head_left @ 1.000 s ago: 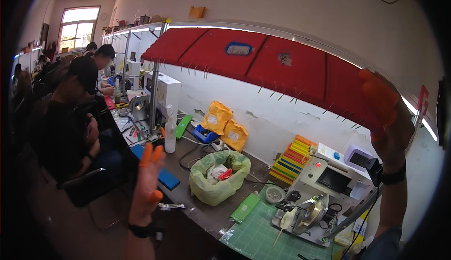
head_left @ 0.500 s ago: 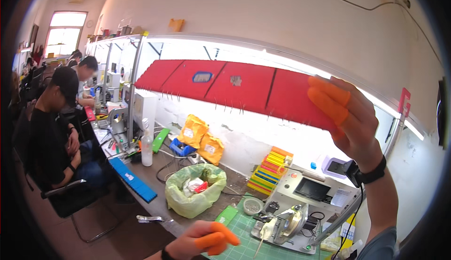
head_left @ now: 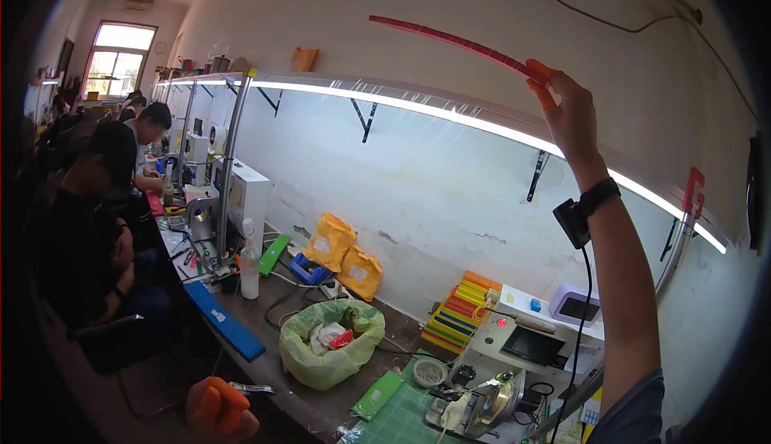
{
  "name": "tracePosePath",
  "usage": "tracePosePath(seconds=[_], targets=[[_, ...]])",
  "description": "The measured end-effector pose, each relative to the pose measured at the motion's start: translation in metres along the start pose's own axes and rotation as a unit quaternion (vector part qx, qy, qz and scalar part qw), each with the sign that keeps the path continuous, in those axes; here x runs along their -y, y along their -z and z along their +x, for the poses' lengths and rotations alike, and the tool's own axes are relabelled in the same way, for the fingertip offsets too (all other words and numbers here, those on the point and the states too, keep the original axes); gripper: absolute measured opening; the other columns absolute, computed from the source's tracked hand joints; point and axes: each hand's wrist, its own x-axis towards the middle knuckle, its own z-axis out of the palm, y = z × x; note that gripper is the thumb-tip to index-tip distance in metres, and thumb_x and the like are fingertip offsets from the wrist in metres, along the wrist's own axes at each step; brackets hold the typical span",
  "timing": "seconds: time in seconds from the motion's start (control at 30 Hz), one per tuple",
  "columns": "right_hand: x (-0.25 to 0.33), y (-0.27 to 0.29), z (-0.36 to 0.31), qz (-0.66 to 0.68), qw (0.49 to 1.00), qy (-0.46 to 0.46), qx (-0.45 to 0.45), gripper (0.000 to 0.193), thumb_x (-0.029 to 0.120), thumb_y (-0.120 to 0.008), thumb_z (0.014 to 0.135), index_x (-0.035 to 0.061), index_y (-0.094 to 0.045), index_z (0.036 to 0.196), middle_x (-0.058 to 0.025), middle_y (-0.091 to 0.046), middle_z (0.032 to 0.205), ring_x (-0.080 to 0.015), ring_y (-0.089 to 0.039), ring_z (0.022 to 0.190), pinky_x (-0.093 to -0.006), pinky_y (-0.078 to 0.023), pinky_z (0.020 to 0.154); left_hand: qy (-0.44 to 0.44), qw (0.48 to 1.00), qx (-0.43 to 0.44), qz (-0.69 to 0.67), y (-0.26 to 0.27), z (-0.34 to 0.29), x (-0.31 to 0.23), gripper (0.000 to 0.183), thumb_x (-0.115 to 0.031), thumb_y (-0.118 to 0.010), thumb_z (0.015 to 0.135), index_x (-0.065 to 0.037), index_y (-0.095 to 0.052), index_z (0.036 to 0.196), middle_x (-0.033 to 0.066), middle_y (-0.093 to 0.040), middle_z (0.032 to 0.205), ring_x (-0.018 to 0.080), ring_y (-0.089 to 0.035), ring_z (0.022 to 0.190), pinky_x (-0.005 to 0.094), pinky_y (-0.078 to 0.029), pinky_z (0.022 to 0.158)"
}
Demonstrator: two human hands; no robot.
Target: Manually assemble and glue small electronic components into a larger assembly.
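My right hand (head_left: pixel 569 111), with orange finger covers, is raised high at the upper right. Between its thumb and fingers it pinches one end of a long red board (head_left: pixel 450 41), which now shows nearly edge-on and reaches left above the lit shelf. Low in the picture my left hand (head_left: pixel 221 413) has its orange-covered fingers curled together; whatever they hold, if anything, I cannot make out. Just beyond that hand, a silver hand tool (head_left: pixel 250 388) lies at the bench edge. A long blue board (head_left: pixel 225 319) is the nearest large thing to it.
A bin with a yellow-green liner (head_left: pixel 331 364) stands mid-bench. To its right are a green board (head_left: pixel 377 396), a dish of small parts (head_left: pixel 430 373), a machine with a reel (head_left: pixel 486 400) and stacked coloured boards (head_left: pixel 462 311). A lit shelf (head_left: pixel 450 111) spans above. Seated people (head_left: pixel 88 227) are at left.
My right hand has lifted the red board up and tilted it from face-on to nearly edge-on. My left hand has moved left and down, its fingers curling in.
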Motion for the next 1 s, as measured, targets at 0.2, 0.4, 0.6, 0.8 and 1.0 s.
tracePosePath(seconds=[0.2,0.4,0.6,0.8,1.0], targets=[[-0.028,-0.056,-0.004,0.082,0.993,-0.061,0.056,0.028,0.025,-0.073,0.098,0.0074,-0.076,0.12,-0.0131,-0.079,0.106,-0.0285,-0.077,0.093,-0.0342,-0.059,0.081,-0.026,0.999,-0.02,0.014,0.004,-0.004,0.001,0.042,-0.035,-0.045,0.113,0.003,-0.061,0.105,-0.0027,-0.038,0.056,0.007,-0.03,0.041,0.0266,-0.027,0.043],[-0.031,-0.085,-0.018,0.159,0.979,-0.094,0.081,0.029,0.025,-0.071,0.1,0.0053,-0.075,0.121,-0.0182,-0.078,0.106,-0.0282,-0.077,0.101,-0.0335,-0.058,0.086,-0.004,1.0,-0.004,0.028,-0.006,0.01,0.009,0.044,-0.035,-0.046,0.113,0.005,-0.063,0.106,-0.003,-0.04,0.058,0.006,-0.03,0.042,0.0258,-0.027,0.044],[-0.027,-0.09,-0.005,0.103,0.97,-0.093,0.198,0.032,0.03,-0.068,0.101,0.0056,-0.075,0.121,-0.0147,-0.078,0.105,-0.0263,-0.075,0.097,-0.0369,-0.056,0.089,0.018,0.999,-0.018,0.019,-0.001,0.021,0.03,0.045,-0.035,-0.046,0.113,0.006,-0.064,0.107,-0.0026,-0.042,0.057,0.0059,-0.031,0.042,0.0255,-0.028,0.045],[-0.038,-0.103,0.005,0.17,0.938,-0.089,0.287,0.032,0.027,-0.063,0.104,0.0077,-0.07,0.128,-0.0146,-0.076,0.113,-0.0274,-0.072,0.102,-0.0375,-0.053,0.095,0.049,0.998,-0.007,0.032,-0.007,0.031,0.047,0.046,-0.035,-0.047,0.113,0.007,-0.065,0.108,-0.003,-0.042,0.057,0.0058,-0.031,0.042,0.0259,-0.028,0.044],[-0.048,-0.092,0.006,0.249,0.882,-0.101,0.386,0.035,0.026,-0.057,0.109,0.0096,-0.065,0.139,-0.0129,-0.07,0.127,-0.0229,-0.064,0.119,-0.0365,-0.048,0.103,0.094,0.994,-0.033,0.033,-0.021,0.021,0.057,0.045,-0.033,-0.046,0.113,0.007,-0.065,0.116,-0.003,-0.042,0.058,0.0066,-0.034,0.047,0.0259,-0.029,0.049]])
